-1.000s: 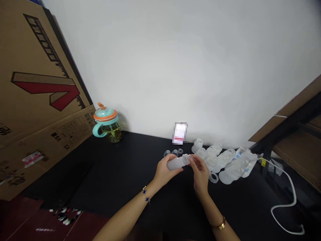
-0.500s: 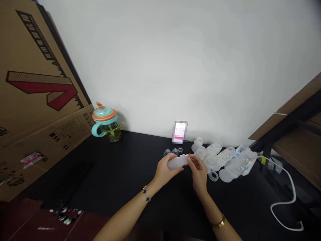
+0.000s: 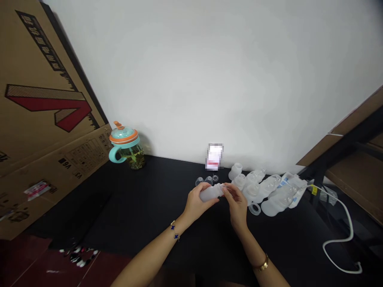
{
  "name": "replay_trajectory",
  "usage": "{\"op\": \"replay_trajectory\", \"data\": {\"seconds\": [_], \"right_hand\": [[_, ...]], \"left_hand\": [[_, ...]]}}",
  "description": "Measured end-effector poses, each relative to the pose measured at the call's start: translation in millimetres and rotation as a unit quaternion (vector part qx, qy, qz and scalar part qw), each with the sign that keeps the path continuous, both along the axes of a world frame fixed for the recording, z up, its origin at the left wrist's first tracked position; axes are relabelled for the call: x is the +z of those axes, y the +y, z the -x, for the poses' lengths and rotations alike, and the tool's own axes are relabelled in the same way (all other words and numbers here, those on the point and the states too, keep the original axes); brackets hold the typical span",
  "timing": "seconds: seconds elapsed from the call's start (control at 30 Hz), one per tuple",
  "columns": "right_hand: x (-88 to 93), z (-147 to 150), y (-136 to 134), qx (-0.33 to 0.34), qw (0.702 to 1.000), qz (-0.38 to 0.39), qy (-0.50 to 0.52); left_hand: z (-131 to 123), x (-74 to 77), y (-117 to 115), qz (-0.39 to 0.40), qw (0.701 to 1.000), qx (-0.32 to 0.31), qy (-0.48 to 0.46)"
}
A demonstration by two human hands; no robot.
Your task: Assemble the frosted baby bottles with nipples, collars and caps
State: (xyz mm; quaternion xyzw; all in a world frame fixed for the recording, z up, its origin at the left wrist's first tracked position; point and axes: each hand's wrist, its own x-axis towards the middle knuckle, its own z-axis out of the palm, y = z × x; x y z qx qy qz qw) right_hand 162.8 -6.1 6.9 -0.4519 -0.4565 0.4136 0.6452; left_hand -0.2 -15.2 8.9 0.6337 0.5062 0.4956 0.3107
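Note:
My left hand (image 3: 196, 203) is wrapped round the body of a frosted white plastic bottle (image 3: 211, 193) that lies sideways above the black table (image 3: 143, 203). My right hand (image 3: 237, 205) pinches the bottle's neck end with its fingertips; what is under those fingers is hidden. Just right of my hands lies a heap of similar clear bottles and parts (image 3: 269, 191), with a loose clear ring (image 3: 254, 208) at its near edge. Small clear caps (image 3: 206, 181) sit just behind the held bottle.
A teal and orange handled jug (image 3: 127, 145) stands at the back left by the white wall. Big cardboard sheets (image 3: 44, 103) lean at the left. A white cable (image 3: 344, 235) curls at the right, beside a dark frame and brown boards (image 3: 353, 159). A blurred small label (image 3: 214, 156) stands at the wall.
My right hand has slid a little left along the bottle's neck, closing over it. The view has shifted slightly; the bottle stays in my left hand.

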Motion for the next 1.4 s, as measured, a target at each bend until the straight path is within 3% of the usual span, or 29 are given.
{"op": "replay_trajectory", "data": {"seconds": [0.4,1.4], "right_hand": [[1.1,-0.7,-1.4,0.009,1.000,0.013,0.021],[0.1,-1.5,1.6,-0.020,1.000,0.003,0.016]], "left_hand": [[0.0,1.6,-1.3,0.013,0.999,-0.021,-0.031],[-0.5,4.1,-3.9,-0.004,1.000,-0.023,0.013]]}}
